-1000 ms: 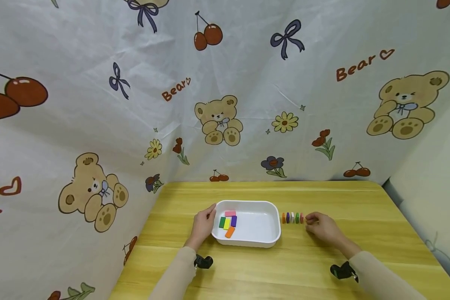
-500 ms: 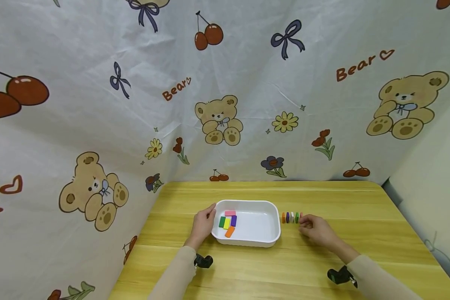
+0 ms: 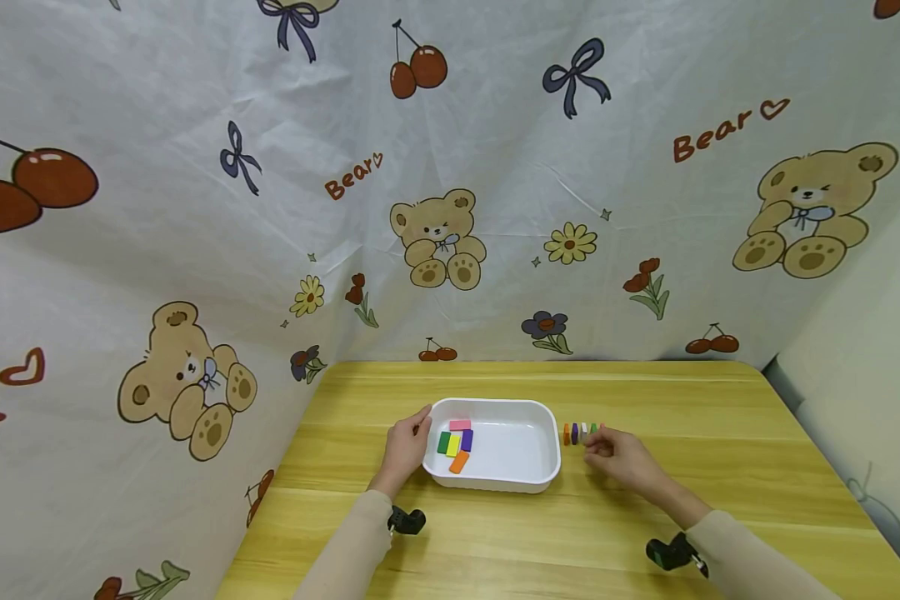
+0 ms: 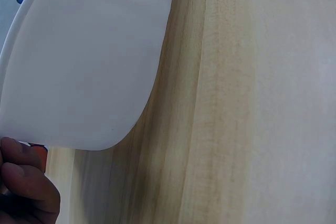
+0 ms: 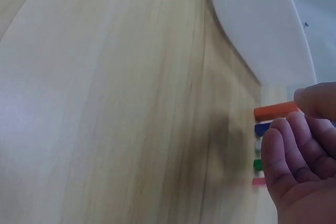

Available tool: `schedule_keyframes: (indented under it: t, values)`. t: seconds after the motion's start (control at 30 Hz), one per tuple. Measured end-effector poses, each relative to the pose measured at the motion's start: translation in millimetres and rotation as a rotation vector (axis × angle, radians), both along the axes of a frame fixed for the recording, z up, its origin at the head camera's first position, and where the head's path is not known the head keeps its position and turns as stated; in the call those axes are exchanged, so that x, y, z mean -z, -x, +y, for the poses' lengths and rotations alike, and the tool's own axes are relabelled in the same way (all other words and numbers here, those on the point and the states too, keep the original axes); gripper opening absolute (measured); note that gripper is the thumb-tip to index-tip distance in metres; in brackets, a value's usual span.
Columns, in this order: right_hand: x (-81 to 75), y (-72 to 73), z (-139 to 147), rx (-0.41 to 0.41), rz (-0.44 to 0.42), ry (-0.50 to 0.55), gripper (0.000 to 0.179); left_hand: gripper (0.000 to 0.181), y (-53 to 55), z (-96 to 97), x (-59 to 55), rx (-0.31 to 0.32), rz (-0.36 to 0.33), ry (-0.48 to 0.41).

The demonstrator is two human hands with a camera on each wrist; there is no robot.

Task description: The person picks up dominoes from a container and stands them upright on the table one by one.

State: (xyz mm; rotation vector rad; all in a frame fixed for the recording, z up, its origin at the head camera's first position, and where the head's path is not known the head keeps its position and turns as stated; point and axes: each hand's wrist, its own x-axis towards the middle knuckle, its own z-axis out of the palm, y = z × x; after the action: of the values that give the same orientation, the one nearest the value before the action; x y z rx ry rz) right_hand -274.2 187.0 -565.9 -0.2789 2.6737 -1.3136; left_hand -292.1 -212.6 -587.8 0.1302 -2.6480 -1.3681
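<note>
My left hand (image 3: pixel 405 446) grips the left end of a white plastic tray (image 3: pixel 513 450), thumb and finger at its rim in the left wrist view. Inside the tray lie several flat coloured blocks: pink, green, yellow (image 3: pixel 453 446), purple and orange. Just right of the tray, a row of upright blocks stands: orange (image 3: pixel 566 433), purple (image 3: pixel 574 433), white, green and pink. My right hand (image 3: pixel 626 458) is at the near side of this row, fingers loosely bent. In the right wrist view its thumb and fingertips overlap the orange block (image 5: pixel 273 111), with no block clearly held.
The wooden table (image 3: pixel 525 550) reaches a cloth backdrop (image 3: pixel 495 150) printed with bears, bows and cherries behind and to the left. A pale wall surface (image 3: pixel 870 375) borders the right side. Each wrist wears a black camera (image 3: pixel 407 521).
My right hand has moved left from beyond the pink block, along the standing row, now partly covering its right end. The left hand and the tray have stayed in place.
</note>
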Motion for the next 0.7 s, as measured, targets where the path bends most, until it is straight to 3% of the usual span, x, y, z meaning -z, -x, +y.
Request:
schedule_keyframes:
  t: [0.7]
  values:
    - [-24.3, 3.3, -34.7, -0.078, 0.055, 0.09, 0.02, 0.039, 2.7, -1.0, 2.3, 0.003, -0.016, -0.024]
